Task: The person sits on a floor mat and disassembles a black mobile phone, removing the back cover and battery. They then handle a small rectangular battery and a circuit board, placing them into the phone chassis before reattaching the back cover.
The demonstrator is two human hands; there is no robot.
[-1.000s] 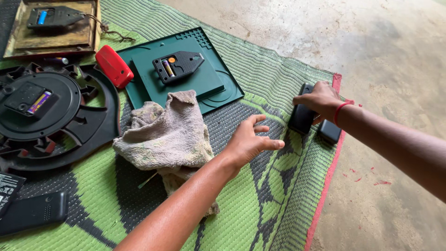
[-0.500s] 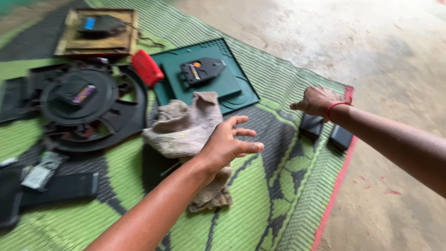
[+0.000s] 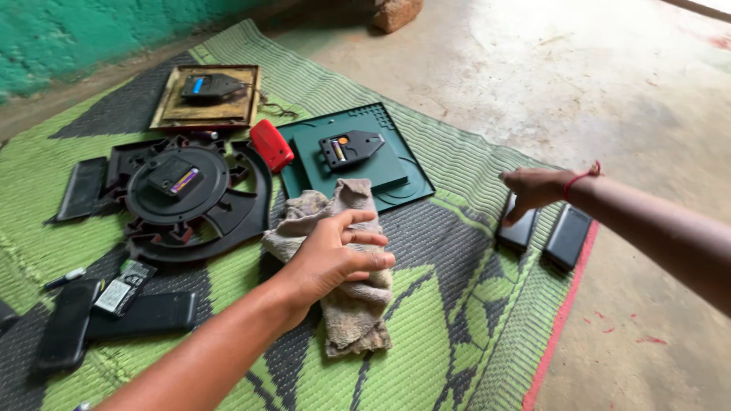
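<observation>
My left hand (image 3: 335, 255) hovers with fingers spread over a crumpled grey-brown cloth (image 3: 344, 304) lying on the green and black woven mat (image 3: 426, 342); whether it touches the cloth I cannot tell. My right hand (image 3: 533, 190), with a red thread at the wrist, reaches down onto a black rectangular device (image 3: 518, 230) near the mat's right edge. A second black device (image 3: 567, 236) lies just right of it, untouched.
A dark green square clock back (image 3: 358, 156) lies beyond the cloth, a red object (image 3: 271, 144) at its left. A round black clock back (image 3: 183, 194), a brown framed clock back (image 3: 207, 95), black flat pieces (image 3: 141, 313) and a battery (image 3: 118, 293) lie left. Bare concrete floor (image 3: 609, 84) is right.
My left hand has moved left from the bare mat to over the cloth. My right hand stayed on the black device; the view shifted.
</observation>
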